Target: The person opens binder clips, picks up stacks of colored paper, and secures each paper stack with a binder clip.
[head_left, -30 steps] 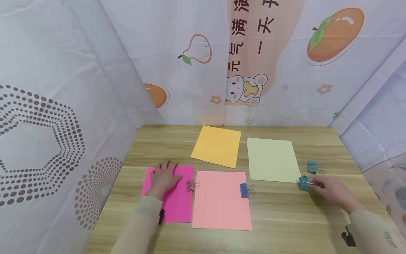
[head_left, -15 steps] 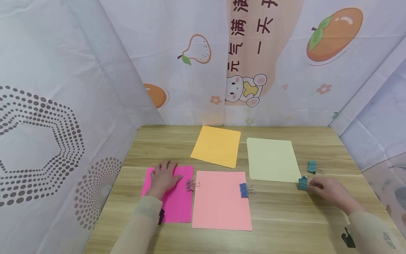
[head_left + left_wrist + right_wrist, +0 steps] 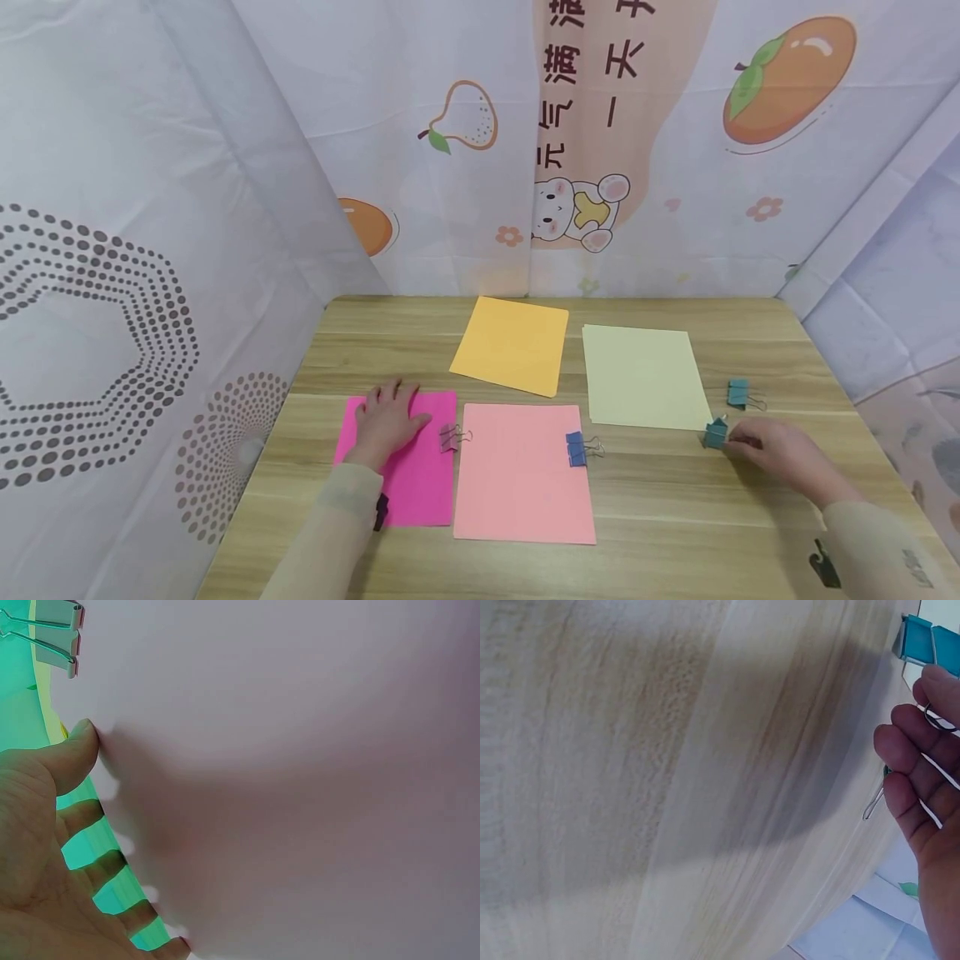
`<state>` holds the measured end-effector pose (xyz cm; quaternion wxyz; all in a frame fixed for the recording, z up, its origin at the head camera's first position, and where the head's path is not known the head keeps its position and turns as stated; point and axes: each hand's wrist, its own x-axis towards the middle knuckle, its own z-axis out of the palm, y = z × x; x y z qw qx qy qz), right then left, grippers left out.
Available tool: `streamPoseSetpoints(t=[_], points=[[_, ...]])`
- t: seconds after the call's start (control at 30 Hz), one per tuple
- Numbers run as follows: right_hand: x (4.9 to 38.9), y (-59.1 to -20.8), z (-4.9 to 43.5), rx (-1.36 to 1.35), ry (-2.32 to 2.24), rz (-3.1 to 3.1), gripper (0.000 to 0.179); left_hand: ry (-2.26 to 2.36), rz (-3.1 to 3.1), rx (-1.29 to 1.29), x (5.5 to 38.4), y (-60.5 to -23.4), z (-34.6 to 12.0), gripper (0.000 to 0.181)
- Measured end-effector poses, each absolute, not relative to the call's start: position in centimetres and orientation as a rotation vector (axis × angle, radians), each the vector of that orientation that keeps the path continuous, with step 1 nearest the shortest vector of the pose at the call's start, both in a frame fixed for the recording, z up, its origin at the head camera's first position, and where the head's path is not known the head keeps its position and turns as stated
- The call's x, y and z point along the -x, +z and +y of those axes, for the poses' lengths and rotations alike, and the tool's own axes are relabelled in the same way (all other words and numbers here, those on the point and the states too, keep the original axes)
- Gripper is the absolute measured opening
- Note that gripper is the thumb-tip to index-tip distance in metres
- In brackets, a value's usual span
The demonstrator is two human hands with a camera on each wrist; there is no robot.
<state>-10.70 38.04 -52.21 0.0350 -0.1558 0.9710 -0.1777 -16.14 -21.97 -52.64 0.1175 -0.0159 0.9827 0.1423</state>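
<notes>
My left hand [image 3: 386,425] rests with spread fingers on a magenta sheet [image 3: 420,492]; a binder clip [image 3: 449,438] sits on that sheet's right edge. In the left wrist view, thumb and fingertips touch the sheet's edge. My right hand [image 3: 780,458] pinches a teal binder clip [image 3: 716,433] by a wire handle, thumb against finger in the right wrist view. This clip is at the lower right corner of the pale yellow paper [image 3: 648,375]; whether it bites the paper I cannot tell. Behind it lies a second teal binder clip [image 3: 738,393].
Pink paper [image 3: 521,492] lies in the middle of the wooden table [image 3: 660,517], with a blue binder clip [image 3: 576,449] on its right edge. Orange paper [image 3: 512,346] lies farther back. A printed curtain [image 3: 465,208] hangs along the table's back edge.
The teal clip in my right hand has turned slightly, and its wire handle shows less beside the fingers. My left hand has stayed in place.
</notes>
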Motion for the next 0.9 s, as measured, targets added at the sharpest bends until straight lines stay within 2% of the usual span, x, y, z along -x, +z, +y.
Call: streamPoseSetpoints(t=[0.9], points=[[9.7, -52.7, 36.7, 0.679, -0.504, 3.139, 0.025, 0.436, 2.88, 0.047, 16.0, -52.4, -22.0, 0.069]])
